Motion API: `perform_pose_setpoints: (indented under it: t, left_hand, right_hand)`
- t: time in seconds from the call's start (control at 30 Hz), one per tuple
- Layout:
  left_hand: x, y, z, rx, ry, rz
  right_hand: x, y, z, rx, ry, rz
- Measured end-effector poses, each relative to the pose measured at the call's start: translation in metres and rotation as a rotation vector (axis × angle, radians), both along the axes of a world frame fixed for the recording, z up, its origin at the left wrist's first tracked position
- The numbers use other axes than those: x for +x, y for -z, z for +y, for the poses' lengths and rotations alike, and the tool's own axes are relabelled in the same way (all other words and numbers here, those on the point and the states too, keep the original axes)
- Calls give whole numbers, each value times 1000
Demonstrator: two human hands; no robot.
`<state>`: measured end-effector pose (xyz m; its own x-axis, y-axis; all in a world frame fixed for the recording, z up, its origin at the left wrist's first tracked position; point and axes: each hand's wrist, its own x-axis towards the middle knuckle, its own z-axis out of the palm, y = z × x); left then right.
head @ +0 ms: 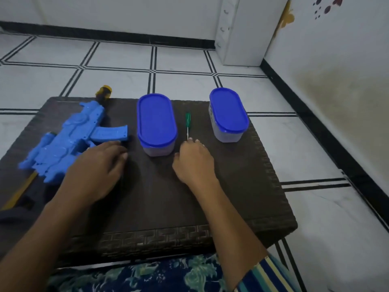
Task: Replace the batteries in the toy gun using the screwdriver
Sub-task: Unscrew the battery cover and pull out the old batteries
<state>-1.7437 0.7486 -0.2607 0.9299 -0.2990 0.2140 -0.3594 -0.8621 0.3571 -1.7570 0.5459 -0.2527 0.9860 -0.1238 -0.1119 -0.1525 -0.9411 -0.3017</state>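
The left hand (99,165) lies open beside the toy gun (69,138); the right hand (193,163), fingers curled, touches the screwdriver (187,125) tip, holding nothing.

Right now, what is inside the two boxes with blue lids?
You cannot tell. Both boxes have their blue lids shut on top, and the cloudy walls show nothing clear inside. Between them lies the green screwdriver, its tip at the right hand.

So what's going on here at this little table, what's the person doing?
A person sits at a dark woven table. Their right hand reaches for the tip of a green screwdriver lying between two lidded blue containers. Their left hand rests beside the blue toy gun. Nothing has been opened or picked up yet.
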Motion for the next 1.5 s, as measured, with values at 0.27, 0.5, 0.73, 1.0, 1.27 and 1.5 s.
perform_pose_setpoints:
  t: [0.27, 0.5, 0.73, 1.0, 1.27, 1.5]
  left_hand:
    - [-16, -12, 8, -5, -39, 13]
    - [-42, -18, 39, 25, -86, 115]
    - [-39, -8, 49, 60, 17, 146]
    - [-33, -10, 63, 12, 80, 143]
    - [-32, -3, 73, -4, 80, 111]
    - [-37, 5, 82, -49, 95, 66]
  right_hand:
    - [-40, -25, 13, -26, 80, -32]
    - [-21, -7, 12, 111, 146, -105]
    - [1, 10, 9, 326, 315, -72]
    - [-1, -19, -4, 1150, 600, -148]
    - [-11, -37, 9, 1856, 342, -231]
    - [-9, -34, 78, 1675, 76, -189]
